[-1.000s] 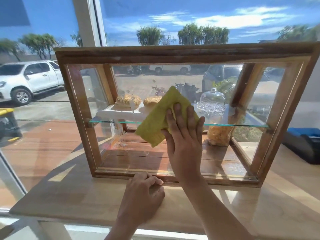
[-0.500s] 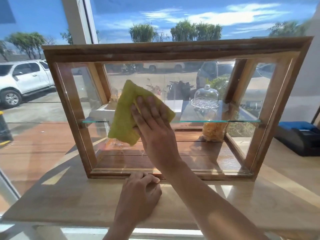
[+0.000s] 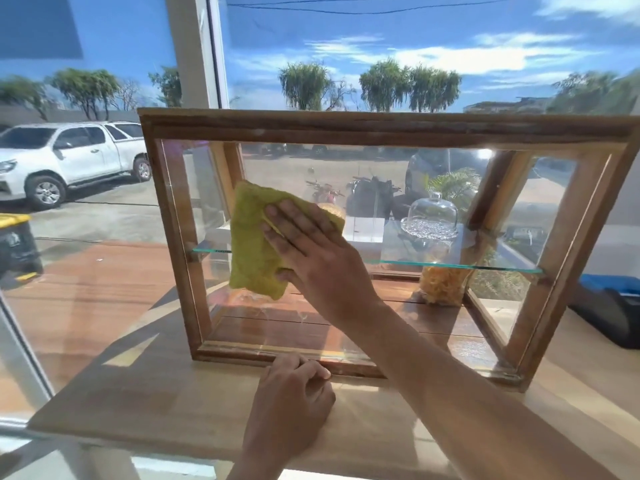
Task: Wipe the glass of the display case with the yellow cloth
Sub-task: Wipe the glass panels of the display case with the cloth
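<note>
A wooden-framed display case (image 3: 346,128) with glass panes stands on a wooden counter (image 3: 138,403). My right hand (image 3: 311,251) lies flat on the front glass, left of centre, pressing the yellow cloth (image 3: 251,244) against it. The cloth hangs folded from above the glass shelf (image 3: 450,266) down past it. My left hand (image 3: 291,403) rests as a loose fist on the counter, touching the case's bottom rail. Inside the case sit a glass cake dome (image 3: 431,216), a bag of yellow snacks (image 3: 441,285) and a bun partly hidden by my hand.
The case stands against a large window with a white post (image 3: 194,53). A dark device with a blue top (image 3: 609,306) lies on the counter to the right. Outside are a white pickup (image 3: 69,157), motorbikes and trees.
My right hand has slid the cloth leftward across the front glass, from the middle toward the left side. My left hand has stayed at the bottom rail.
</note>
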